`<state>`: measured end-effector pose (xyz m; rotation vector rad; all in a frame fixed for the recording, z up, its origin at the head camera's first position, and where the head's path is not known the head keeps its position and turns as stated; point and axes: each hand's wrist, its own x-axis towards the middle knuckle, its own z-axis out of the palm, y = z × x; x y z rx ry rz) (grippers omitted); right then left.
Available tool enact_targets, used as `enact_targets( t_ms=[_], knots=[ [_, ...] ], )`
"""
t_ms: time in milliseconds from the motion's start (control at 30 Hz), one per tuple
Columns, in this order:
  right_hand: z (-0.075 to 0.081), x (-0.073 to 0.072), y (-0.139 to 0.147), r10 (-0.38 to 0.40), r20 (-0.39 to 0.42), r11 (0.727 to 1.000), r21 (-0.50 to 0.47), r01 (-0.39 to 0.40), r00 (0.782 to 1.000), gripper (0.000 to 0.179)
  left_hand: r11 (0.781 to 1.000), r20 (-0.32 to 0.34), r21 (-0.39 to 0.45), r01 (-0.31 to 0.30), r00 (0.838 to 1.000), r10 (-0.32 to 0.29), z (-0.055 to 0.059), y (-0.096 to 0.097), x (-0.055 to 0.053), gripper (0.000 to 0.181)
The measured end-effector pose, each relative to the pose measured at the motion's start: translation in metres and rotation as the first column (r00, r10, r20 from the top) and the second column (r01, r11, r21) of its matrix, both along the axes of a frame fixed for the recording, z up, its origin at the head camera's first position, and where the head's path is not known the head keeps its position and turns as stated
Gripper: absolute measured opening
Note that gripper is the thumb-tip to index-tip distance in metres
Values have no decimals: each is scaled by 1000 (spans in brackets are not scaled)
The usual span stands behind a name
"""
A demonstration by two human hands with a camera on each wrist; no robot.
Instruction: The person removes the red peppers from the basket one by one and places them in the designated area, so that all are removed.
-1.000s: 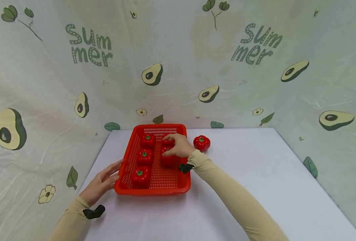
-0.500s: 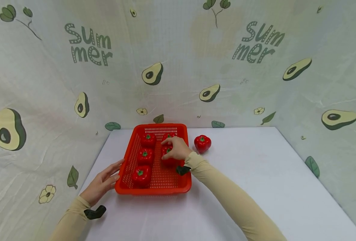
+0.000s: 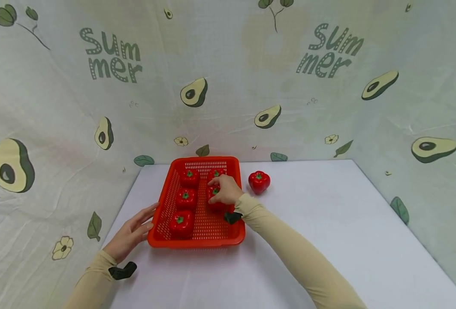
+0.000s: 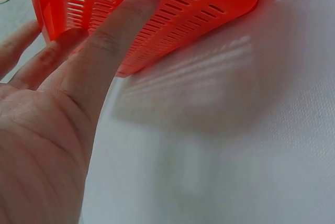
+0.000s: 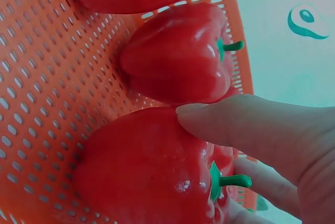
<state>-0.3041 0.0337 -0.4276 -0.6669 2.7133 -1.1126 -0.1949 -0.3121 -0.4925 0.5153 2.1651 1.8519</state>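
Observation:
In the head view, my right hand [image 3: 228,189] is inside the red plastic basket [image 3: 197,243], pinching a red bell pepper [image 5: 146,169] between thumb and fingers. In the right wrist view the thumb lies on its side near the green stem, and the other fingers are partly hidden behind it. Just beyond it sits another bell pepper [image 3: 215,174]. Down the basket's left side stand a far pepper [image 3: 189,178], a middle pepper [image 3: 186,198] and a near pepper [image 3: 181,223]. My left hand [image 3: 129,235] touches the basket's left wall with fingers extended.
One more bell pepper [image 3: 259,182] stands on the white table [image 3: 320,223], right of the basket. A printed cloth [image 3: 228,86] with avocados hangs behind the table and along its sides. A black device [image 3: 122,271] is strapped at the left wrist.
My right hand has shifted slightly toward me, and its fingertips have come closer together round the near right pepper. The left hand has stayed at the basket wall. The head view has tilted slightly.

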Motion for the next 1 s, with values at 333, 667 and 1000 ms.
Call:
enact_targets(
  t_ms=[333, 667, 1000],
  knots=[
    [-1, -2, 0, 2, 6, 1000, -18, -2, 1000, 53, 1000, -6, 1, -4, 1000, 4, 2, 1, -1, 58],
    [-2, -1, 4, 3, 33, 999, -41, -1, 999, 53, 1000, 41, 10, -14, 999, 14, 2, 0, 4, 58],
    [10, 0, 7, 13, 19, 998, -63, -12, 1000, 52, 999, 45, 0, -34, 998, 34, 3, 1, 2, 58]
  ],
)
